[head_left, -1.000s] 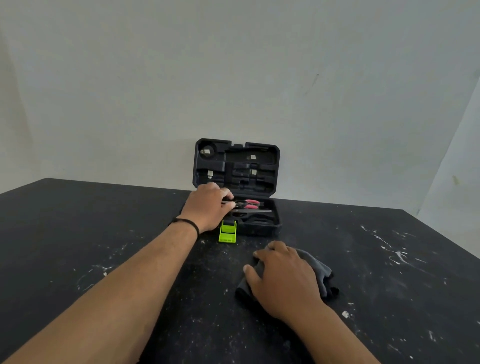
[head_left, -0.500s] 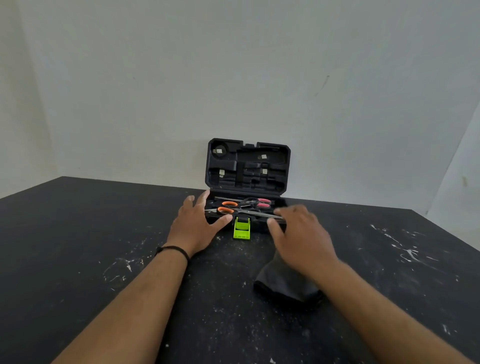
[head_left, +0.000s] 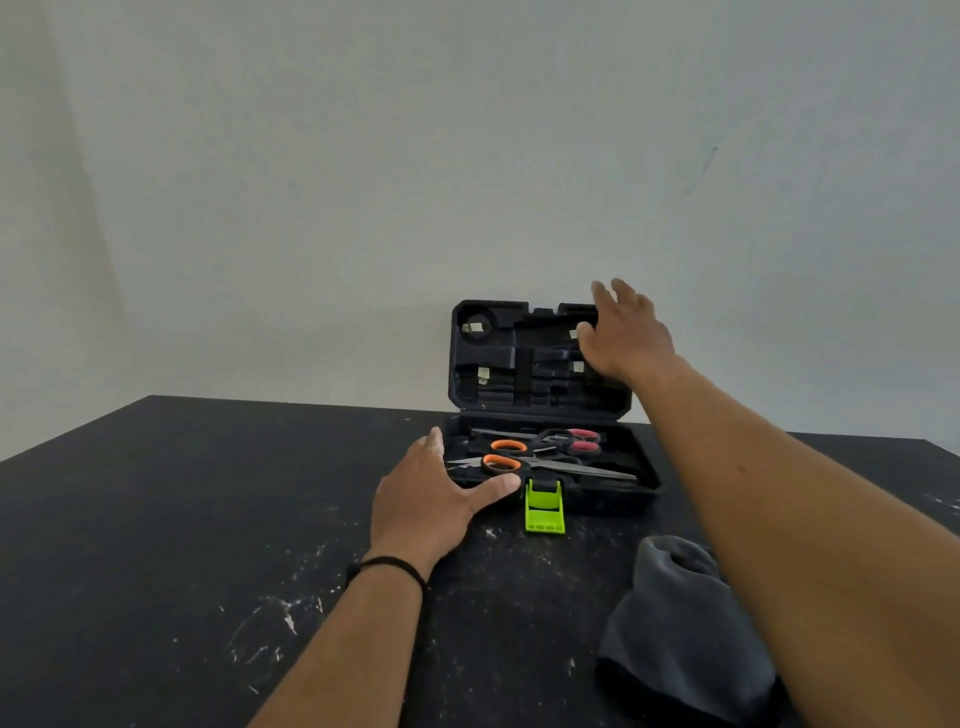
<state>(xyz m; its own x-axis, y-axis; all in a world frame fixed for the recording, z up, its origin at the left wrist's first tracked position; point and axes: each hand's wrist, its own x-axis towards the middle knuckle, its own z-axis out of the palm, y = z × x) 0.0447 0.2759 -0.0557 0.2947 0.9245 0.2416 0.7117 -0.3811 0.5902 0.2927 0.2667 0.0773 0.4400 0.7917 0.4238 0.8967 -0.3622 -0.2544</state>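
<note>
A black tool case stands open on the black table, its lid upright against the wall. Inside the tray lie orange-handled scissors and pink-handled scissors. A lime green latch hangs down from the front edge. My left hand lies flat at the case's front left corner, thumb along its front edge. My right hand is raised with fingers spread at the lid's upper right part; contact with the lid is unclear.
A crumpled dark grey cloth lies on the table at the near right, partly under my right forearm. The tabletop is black with white scratches. A plain pale wall stands right behind the case.
My right hand has left the cloth, passed the case's front edge and risen to the lid's upper right. My left hand has drawn out of the tray to the front left corner.
</note>
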